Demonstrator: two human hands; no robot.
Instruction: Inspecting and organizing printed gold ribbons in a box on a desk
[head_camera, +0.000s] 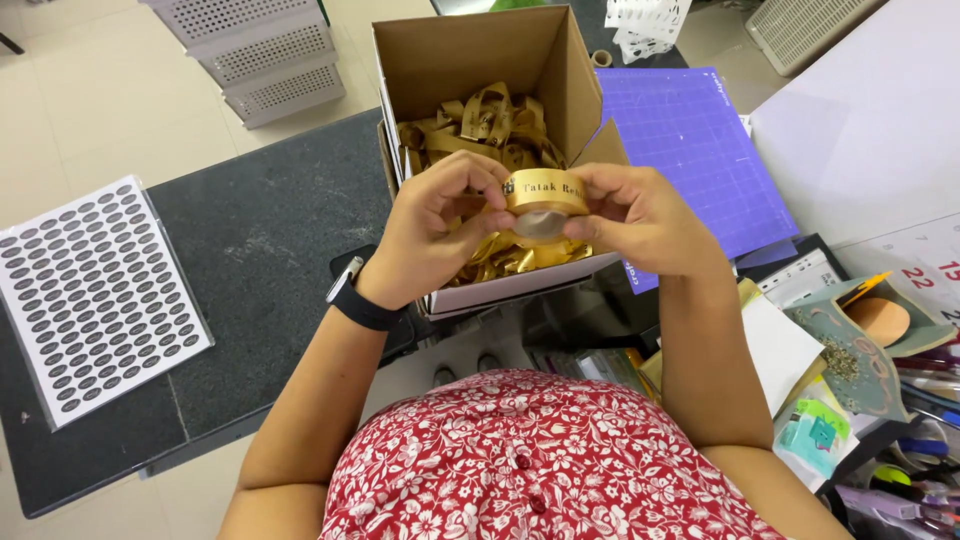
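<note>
My left hand (432, 235) and my right hand (640, 218) together hold a small round gold tin (545, 198) with a printed band around its side. Both hands pinch it from either side, just above an open cardboard box (480, 50). The box is filled with crinkled gold paper shreds (488, 122). A black watch (357, 297) sits on my left wrist.
A sheet of small oval stickers (92, 295) lies at the left on a dark mat (265, 230). A purple cutting mat (695, 150) is to the right of the box. White perforated trays (262, 50) stand at the back. Stationery clutter and a calendar sit at the right (880, 340).
</note>
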